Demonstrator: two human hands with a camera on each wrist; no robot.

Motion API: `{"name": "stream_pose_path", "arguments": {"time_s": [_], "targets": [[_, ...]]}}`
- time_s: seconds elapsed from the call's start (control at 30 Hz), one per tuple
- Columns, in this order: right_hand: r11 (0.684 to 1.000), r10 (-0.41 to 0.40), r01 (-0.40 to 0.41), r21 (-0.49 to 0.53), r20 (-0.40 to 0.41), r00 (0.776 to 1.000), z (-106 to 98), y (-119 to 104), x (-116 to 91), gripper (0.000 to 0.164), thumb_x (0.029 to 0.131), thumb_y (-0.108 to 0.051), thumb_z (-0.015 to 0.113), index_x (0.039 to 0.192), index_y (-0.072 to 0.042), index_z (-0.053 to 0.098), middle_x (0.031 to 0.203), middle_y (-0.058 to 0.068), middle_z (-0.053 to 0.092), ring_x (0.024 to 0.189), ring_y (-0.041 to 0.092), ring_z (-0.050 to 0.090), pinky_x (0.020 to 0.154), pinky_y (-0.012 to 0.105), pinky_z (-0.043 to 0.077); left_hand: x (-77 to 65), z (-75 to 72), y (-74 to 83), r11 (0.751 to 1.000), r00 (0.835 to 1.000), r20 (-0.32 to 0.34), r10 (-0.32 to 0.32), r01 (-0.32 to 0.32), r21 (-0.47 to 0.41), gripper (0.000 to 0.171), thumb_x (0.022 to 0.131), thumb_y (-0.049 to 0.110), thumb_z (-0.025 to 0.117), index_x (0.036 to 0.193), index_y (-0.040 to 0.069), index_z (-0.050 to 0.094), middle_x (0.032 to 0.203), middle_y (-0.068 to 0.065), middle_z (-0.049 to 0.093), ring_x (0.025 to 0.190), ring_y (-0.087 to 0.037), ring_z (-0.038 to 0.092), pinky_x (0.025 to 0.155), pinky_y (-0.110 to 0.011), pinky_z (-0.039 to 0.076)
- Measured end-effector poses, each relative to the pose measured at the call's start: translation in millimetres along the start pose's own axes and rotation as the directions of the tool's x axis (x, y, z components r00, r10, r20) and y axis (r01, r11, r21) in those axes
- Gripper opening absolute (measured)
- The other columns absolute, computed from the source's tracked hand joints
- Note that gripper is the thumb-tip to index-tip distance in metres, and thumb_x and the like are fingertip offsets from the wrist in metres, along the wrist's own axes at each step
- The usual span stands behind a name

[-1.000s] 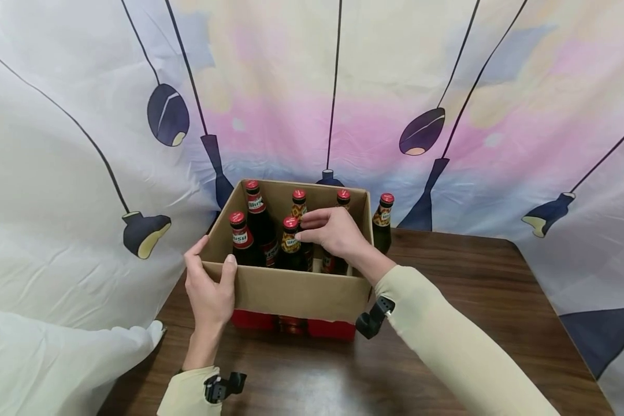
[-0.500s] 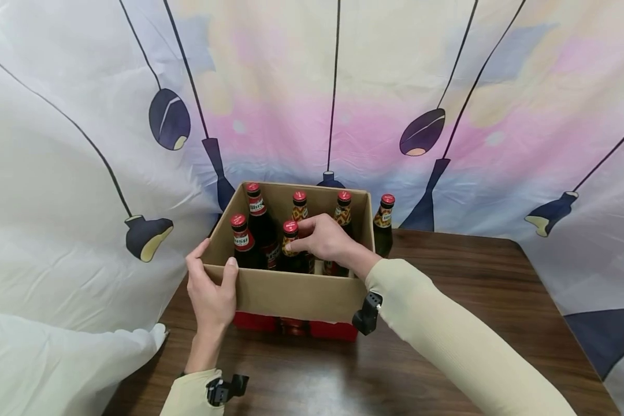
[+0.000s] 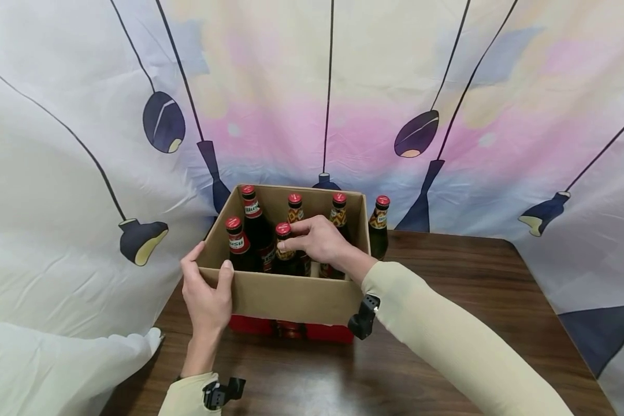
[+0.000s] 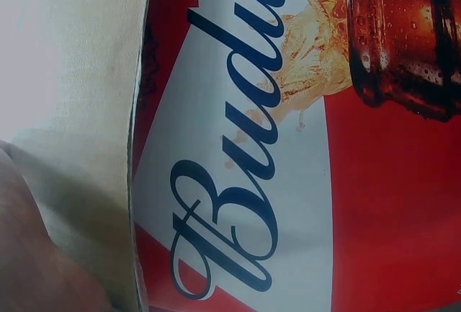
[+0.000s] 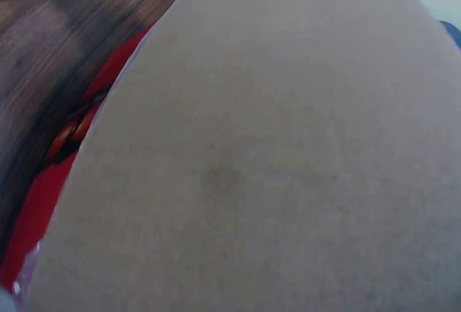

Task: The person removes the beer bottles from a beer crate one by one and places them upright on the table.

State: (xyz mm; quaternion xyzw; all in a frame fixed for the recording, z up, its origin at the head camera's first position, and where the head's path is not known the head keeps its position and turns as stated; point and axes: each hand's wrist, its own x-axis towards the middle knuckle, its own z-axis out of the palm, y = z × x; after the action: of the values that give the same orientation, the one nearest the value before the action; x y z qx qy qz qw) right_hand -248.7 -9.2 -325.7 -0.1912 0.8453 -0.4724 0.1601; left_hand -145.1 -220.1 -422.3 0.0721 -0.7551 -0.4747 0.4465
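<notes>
A red-capped Wusu beer bottle [image 3: 287, 264] stands in the near row inside the cardboard beer box [image 3: 291, 296], its neck pinched between the thumb and fingers of the right hand [image 3: 319, 240]. The left hand [image 3: 208, 296] clamps the box's near left corner. Four other bottles [image 3: 240, 245] show inside the box, and a lone bottle [image 3: 378, 236] stands beyond its right wall. If this is loading, it seems well along: releasing the pinched bottle and bringing in the outside one would remain.
</notes>
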Motion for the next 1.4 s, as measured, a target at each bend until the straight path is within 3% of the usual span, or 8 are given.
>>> {"name": "stream_pose_path", "arguments": {"time_s": [0.17, 0.37, 0.53, 0.63, 0.73, 1.0, 1.27, 1.4], "targets": [[0.989, -0.027, 0.032, 0.146, -0.038, 0.999, -6, -1, -8, 0.052, 0.092, -0.027, 0.082, 0.141, -0.015, 0.07, 0.15, 0.006, 0.063, 0.138, 0.027, 0.059, 0.111, 0.049, 0.05, 0.8, -0.8, 0.2, 1.0, 1.0, 0.004, 0.011, -0.011, 0.004, 0.06, 0.092, 0.02, 0.066, 0.147, 0.0, 0.052, 0.147, -0.018, 0.06, 0.127, -0.034, 0.059, 0.1, -0.016, 0.035], [0.941, -0.057, 0.082, 0.328, -0.085, 0.995, -12, -2, -12, 0.045, 0.092, -0.022, 0.081, 0.136, -0.014, 0.074, 0.146, 0.005, 0.067, 0.137, 0.026, 0.061, 0.113, 0.049, 0.049, 0.4, -0.3, -0.5, 1.0, 1.0, 0.005, 0.004, -0.004, 0.012, 0.06, 0.093, 0.021, 0.066, 0.147, 0.0, 0.052, 0.146, -0.019, 0.061, 0.126, -0.035, 0.06, 0.099, -0.017, 0.035], [0.902, -0.071, 0.117, 0.416, -0.126, 0.99, -19, -3, -14, 0.042, 0.094, -0.018, 0.079, 0.136, -0.013, 0.074, 0.133, 0.006, 0.073, 0.111, 0.019, 0.069, 0.095, 0.037, 0.058, -0.5, 0.9, -0.6, 1.0, 1.0, 0.008, 0.001, -0.002, 0.014, 0.06, 0.093, 0.021, 0.065, 0.147, -0.001, 0.051, 0.146, -0.02, 0.061, 0.124, -0.036, 0.06, 0.098, -0.017, 0.036], [0.898, -0.084, 0.141, 0.416, -0.154, 0.985, -24, -7, -14, 0.041, 0.094, -0.018, 0.079, 0.134, -0.014, 0.075, 0.124, 0.005, 0.074, 0.09, 0.015, 0.06, 0.078, 0.029, 0.051, -0.5, 0.4, -0.1, 1.0, 1.0, 0.002, 0.006, -0.006, 0.016, 0.06, 0.092, 0.021, 0.065, 0.146, -0.001, 0.052, 0.146, -0.02, 0.061, 0.126, -0.036, 0.06, 0.099, -0.017, 0.036], [0.894, -0.084, 0.154, 0.422, -0.181, 0.98, -33, -11, -13, 0.041, 0.094, -0.018, 0.08, 0.134, -0.013, 0.075, 0.123, 0.006, 0.074, 0.086, 0.015, 0.058, 0.074, 0.028, 0.05, -0.6, -0.4, 0.1, 1.0, 1.0, -0.002, 0.007, -0.007, 0.018, 0.06, 0.092, 0.021, 0.065, 0.146, -0.001, 0.052, 0.146, -0.02, 0.061, 0.126, -0.037, 0.06, 0.099, -0.016, 0.035], [0.874, -0.065, 0.181, 0.451, -0.262, 0.963, -66, -37, -20, 0.044, 0.094, -0.018, 0.079, 0.137, -0.009, 0.072, 0.136, 0.008, 0.07, 0.097, 0.011, 0.066, 0.086, 0.03, 0.058, 0.9, -0.5, -0.4, 1.0, 1.0, -0.005, 0.019, -0.019, 0.011, 0.06, 0.092, 0.02, 0.065, 0.146, -0.001, 0.052, 0.146, -0.02, 0.061, 0.125, -0.036, 0.06, 0.099, -0.017, 0.036], [0.863, -0.106, 0.243, 0.443, -0.311, 0.944, -93, -56, -32, 0.045, 0.097, -0.016, 0.076, 0.14, -0.006, 0.069, 0.139, 0.014, 0.069, 0.117, 0.021, 0.066, 0.097, 0.045, 0.058, 0.4, -0.4, -0.9, 1.0, 1.0, 0.007, 0.008, -0.008, 0.009, 0.06, 0.093, 0.02, 0.065, 0.147, -0.002, 0.05, 0.148, -0.02, 0.059, 0.127, -0.036, 0.059, 0.1, -0.016, 0.035], [0.858, -0.112, 0.261, 0.443, -0.334, 0.936, -108, -65, -39, 0.043, 0.097, -0.016, 0.075, 0.139, -0.005, 0.07, 0.135, 0.015, 0.069, 0.119, 0.024, 0.066, 0.104, 0.053, 0.055, 0.0, 0.4, -1.5, 1.0, 1.0, 0.007, 0.003, -0.003, 0.006, 0.06, 0.093, 0.02, 0.065, 0.147, -0.002, 0.051, 0.147, -0.02, 0.06, 0.127, -0.035, 0.059, 0.099, -0.016, 0.035]]}}
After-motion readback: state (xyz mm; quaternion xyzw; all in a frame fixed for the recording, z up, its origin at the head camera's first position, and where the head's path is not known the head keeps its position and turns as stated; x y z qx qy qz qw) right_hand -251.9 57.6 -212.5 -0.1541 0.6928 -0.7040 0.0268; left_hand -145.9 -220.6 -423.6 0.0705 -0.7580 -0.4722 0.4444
